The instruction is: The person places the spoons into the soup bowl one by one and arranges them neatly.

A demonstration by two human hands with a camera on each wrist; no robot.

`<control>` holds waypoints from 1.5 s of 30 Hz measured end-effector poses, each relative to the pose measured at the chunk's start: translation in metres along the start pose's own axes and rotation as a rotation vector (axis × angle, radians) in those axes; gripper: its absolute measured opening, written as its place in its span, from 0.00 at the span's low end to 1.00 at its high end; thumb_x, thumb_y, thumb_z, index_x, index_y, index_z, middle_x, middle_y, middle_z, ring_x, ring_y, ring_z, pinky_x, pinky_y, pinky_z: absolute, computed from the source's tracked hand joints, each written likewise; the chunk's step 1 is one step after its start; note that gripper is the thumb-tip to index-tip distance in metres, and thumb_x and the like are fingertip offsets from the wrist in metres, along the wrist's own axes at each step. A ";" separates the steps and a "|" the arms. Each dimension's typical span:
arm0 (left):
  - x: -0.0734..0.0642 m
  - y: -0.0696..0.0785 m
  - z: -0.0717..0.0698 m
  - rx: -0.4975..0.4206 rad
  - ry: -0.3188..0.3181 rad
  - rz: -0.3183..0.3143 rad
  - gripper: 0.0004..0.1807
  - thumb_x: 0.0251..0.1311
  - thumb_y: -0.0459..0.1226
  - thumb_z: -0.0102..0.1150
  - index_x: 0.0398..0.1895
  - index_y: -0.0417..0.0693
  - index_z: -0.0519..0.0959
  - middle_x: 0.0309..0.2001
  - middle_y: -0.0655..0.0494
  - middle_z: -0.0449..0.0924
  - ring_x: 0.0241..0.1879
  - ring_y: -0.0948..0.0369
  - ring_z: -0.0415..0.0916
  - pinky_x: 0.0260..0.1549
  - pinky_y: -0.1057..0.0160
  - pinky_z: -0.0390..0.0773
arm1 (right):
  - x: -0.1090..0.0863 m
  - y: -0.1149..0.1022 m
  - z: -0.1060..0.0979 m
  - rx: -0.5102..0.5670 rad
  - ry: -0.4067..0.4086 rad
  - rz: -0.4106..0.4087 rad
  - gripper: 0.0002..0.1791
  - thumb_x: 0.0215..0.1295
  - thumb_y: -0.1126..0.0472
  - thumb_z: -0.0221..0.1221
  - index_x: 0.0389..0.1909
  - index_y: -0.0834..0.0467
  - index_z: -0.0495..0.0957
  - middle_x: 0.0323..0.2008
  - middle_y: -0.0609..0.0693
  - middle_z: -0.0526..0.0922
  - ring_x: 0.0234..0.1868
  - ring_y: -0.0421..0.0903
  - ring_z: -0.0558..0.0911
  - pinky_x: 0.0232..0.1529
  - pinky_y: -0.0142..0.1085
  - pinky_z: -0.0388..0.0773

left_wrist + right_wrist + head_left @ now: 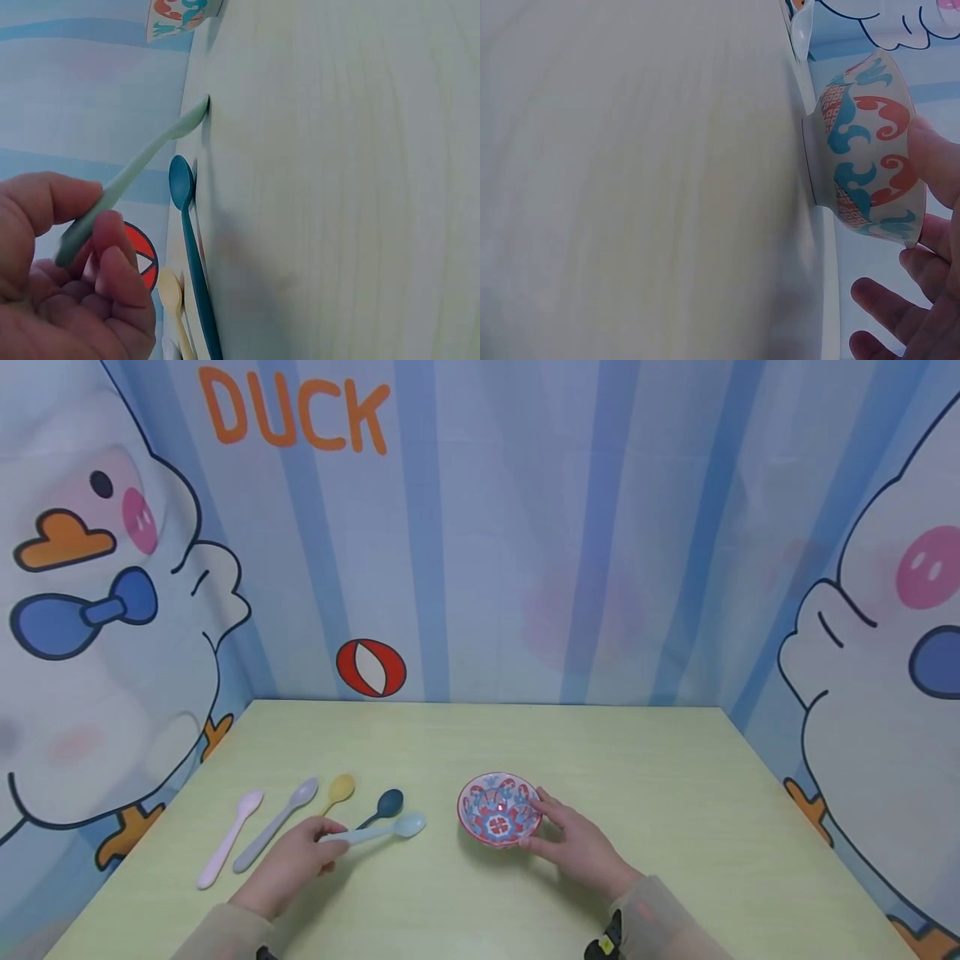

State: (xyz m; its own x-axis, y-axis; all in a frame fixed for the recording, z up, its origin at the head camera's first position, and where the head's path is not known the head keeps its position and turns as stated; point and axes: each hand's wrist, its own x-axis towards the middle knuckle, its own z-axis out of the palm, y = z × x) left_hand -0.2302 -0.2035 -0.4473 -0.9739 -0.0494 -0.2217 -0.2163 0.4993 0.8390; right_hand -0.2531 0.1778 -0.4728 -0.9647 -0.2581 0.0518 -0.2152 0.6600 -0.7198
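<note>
My left hand pinches a pale blue-green spoon by the end of its handle, between thumb and fingers. The spoon slants in the left wrist view, its tip right at the tabletop. Just behind it lies a dark teal spoon, partly covered by the pale one in the head view. A small bowl with a red and blue pattern stands upright to the right. My right hand grips its right side at the rim with thumb and fingertips, the other fingers spread in the right wrist view.
Left of my left hand lie a yellow spoon, a grey-purple spoon and a pink spoon on the light table. A curtain with duck pictures hangs behind the table and along both sides.
</note>
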 end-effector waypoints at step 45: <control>0.029 0.060 0.005 -0.559 0.077 0.118 0.22 0.65 0.42 0.59 0.54 0.38 0.67 0.40 0.52 0.79 0.37 0.62 0.79 0.43 0.67 0.79 | -0.002 -0.002 0.000 0.021 0.020 -0.021 0.29 0.57 0.45 0.67 0.57 0.53 0.76 0.71 0.47 0.62 0.70 0.56 0.60 0.65 0.55 0.59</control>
State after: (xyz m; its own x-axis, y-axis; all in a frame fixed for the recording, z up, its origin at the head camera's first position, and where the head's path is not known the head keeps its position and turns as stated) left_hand -0.2711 -0.1703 -0.4057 -0.9914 -0.0943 -0.0908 -0.0887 -0.0263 0.9957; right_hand -0.2512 0.1771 -0.4710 -0.9628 -0.2580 0.0808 -0.2329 0.6398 -0.7324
